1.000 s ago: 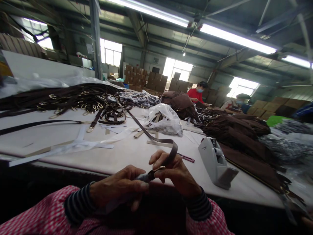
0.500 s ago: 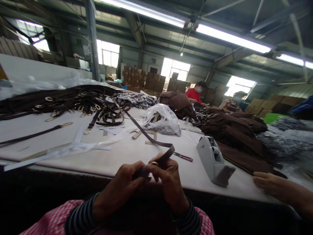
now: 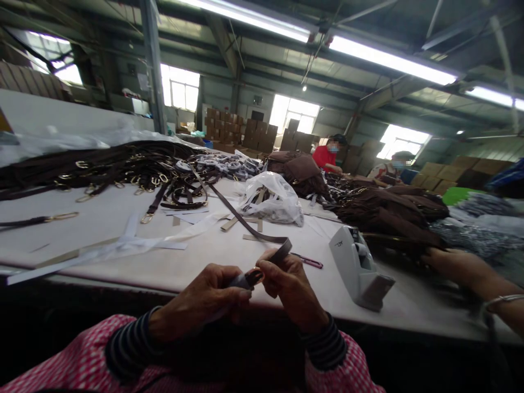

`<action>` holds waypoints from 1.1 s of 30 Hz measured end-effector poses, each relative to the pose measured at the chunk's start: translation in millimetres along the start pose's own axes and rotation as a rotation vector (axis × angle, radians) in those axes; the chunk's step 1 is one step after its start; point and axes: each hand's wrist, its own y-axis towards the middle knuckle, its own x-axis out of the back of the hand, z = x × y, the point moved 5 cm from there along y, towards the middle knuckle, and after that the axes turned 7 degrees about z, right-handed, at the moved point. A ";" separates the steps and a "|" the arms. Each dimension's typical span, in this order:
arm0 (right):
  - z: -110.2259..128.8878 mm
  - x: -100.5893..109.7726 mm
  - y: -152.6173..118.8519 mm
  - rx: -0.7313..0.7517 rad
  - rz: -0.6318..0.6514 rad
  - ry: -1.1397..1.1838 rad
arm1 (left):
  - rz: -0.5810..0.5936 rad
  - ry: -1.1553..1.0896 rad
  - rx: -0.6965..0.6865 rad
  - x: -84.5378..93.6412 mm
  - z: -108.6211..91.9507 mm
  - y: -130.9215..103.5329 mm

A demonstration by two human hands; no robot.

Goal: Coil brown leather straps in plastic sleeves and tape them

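A dark brown strap (image 3: pixel 268 238) runs from the pile of straps down to the table's front edge, where it curls into my hands. My left hand (image 3: pixel 215 295) pinches a greyish end piece of it, thumb on top. Between the hands a gold-coloured metal buckle (image 3: pixel 255 275) shows at that end. My right hand (image 3: pixel 289 281) grips the strap just beside the buckle, fingers and thumb pressed together. Behind my right hand lies a small pink-handled tool (image 3: pixel 311 262), partly hidden. Several similar straps with gold buckles (image 3: pixel 135 169) are heaped at the left.
A white tape dispenser (image 3: pixel 354 267) stands right of my hands. Beyond are a clear plastic bag (image 3: pixel 272 199) of strips, white strips (image 3: pixel 123 245) and brown fabric pieces (image 3: pixel 388 213). Another person's hand (image 3: pixel 454 267) reaches in at the right; two people work farther back.
My hands have drawn slightly apart, and the buckle shows more clearly between them. The other person's hand has moved the brown fabric back. At the left, a loose strap has slid leftward.
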 end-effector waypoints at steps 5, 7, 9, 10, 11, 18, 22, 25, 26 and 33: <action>6.0 -14.8 2.5 0.011 0.122 -0.053 | 0.086 -0.105 -0.012 -10.4 -2.5 6.0; 8.3 -18.5 3.6 0.012 0.090 -0.103 | 0.064 -0.095 -0.007 -10.5 -3.6 8.8; 9.4 -20.0 4.5 0.015 0.055 -0.114 | 0.068 -0.052 -0.029 -8.1 -7.4 9.4; 9.2 -19.7 5.0 0.018 0.041 -0.100 | 0.084 -0.024 -0.056 -6.0 -10.2 8.4; 8.8 -18.6 5.6 0.020 0.029 -0.080 | 0.104 -0.002 -0.089 -3.0 -12.7 6.4; 9.2 -5.4 15.4 0.077 -0.031 0.028 | 0.139 0.011 -0.001 26.9 10.0 -9.2; 8.8 -3.8 18.2 0.094 -0.058 0.035 | 0.084 0.000 0.029 26.2 16.1 -10.1; 5.1 -4.3 17.7 0.111 -0.057 0.052 | 0.053 -0.068 0.015 18.3 13.1 -9.9; 3.1 -4.0 17.3 0.110 -0.068 0.067 | 0.043 -0.094 0.013 15.9 12.8 -9.8; -3.2 -9.4 17.8 0.135 -0.149 0.079 | 0.063 -0.309 -0.005 7.8 23.0 -5.3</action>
